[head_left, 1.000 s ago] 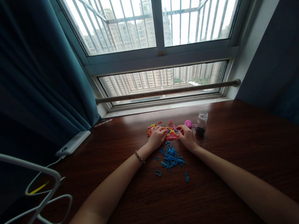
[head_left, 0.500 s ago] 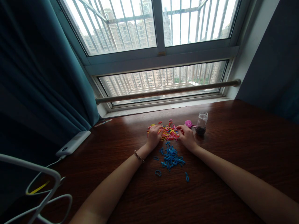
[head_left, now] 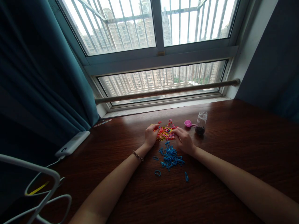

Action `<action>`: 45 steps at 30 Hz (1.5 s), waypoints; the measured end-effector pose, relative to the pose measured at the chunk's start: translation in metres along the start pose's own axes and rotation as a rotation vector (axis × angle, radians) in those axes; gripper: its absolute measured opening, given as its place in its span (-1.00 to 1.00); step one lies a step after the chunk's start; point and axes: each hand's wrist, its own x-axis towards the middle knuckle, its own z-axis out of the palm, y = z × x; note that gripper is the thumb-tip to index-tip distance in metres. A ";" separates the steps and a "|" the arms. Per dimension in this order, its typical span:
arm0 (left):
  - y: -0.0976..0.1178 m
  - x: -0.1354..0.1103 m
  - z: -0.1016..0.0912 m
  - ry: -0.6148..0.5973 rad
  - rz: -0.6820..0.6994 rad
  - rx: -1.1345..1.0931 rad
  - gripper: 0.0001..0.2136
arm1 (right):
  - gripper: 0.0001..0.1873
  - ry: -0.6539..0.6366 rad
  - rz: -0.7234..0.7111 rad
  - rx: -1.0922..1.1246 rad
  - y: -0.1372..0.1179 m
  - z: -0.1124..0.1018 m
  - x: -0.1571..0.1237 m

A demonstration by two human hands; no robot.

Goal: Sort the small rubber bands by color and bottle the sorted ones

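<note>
blue loops [head_left: 171, 158], piled on table [head_left: 149, 199], clock centre | 9: white box [head_left: 73, 143], dark mark too small to read | 11: left hand [head_left: 151, 136]; 1: right hand [head_left: 184, 140]; hands apart, fingers at opposite edges of multicoloured loops [head_left: 165, 133] at 12, any grip cannot tell | 1–2: clear jar [head_left: 201, 123], dark contents | 1: pink scoop [head_left: 187, 123] | 12: barred window [head_left: 161, 57]

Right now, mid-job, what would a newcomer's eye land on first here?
Probably the bright window, filling the upper middle. Then, on the dark wooden table below it, a multicoloured heap of small loops between the left hand and the right hand, with a blue pile nearer the wearer. The pink scoop beside the clear jar, right of the heap, also stands out.
</note>
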 end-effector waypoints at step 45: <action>0.033 -0.016 -0.002 -0.394 0.373 0.443 -0.70 | -0.90 0.194 0.211 0.061 0.008 0.004 0.006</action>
